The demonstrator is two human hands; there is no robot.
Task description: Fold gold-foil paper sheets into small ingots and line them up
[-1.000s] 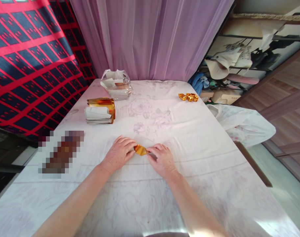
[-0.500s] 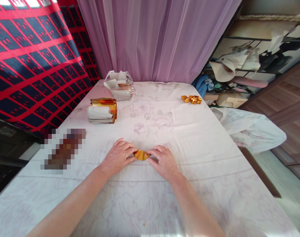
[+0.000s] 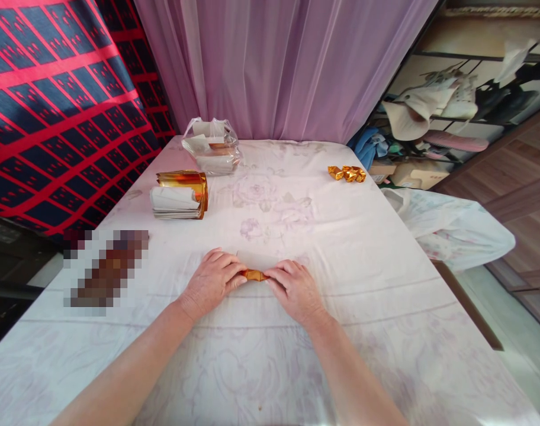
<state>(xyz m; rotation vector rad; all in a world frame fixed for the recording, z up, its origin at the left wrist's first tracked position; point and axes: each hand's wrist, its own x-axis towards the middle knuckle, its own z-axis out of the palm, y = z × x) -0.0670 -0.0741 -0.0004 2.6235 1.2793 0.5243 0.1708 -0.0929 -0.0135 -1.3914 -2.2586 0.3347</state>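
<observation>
Gold foil (image 3: 254, 275) now folded narrower, fingers of both hands pinching it; floral tablecloth (image 3: 363, 248), lilac curtain (image 3: 288, 65).

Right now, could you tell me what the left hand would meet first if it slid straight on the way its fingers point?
The left hand points rightward at the gold foil piece it already pinches; just beyond lie the right hand's fingertips.

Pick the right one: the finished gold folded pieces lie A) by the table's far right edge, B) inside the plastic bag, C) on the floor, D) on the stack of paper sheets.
A: the gold folded pieces sit bare on the tablecloth near its far right edge.
</observation>
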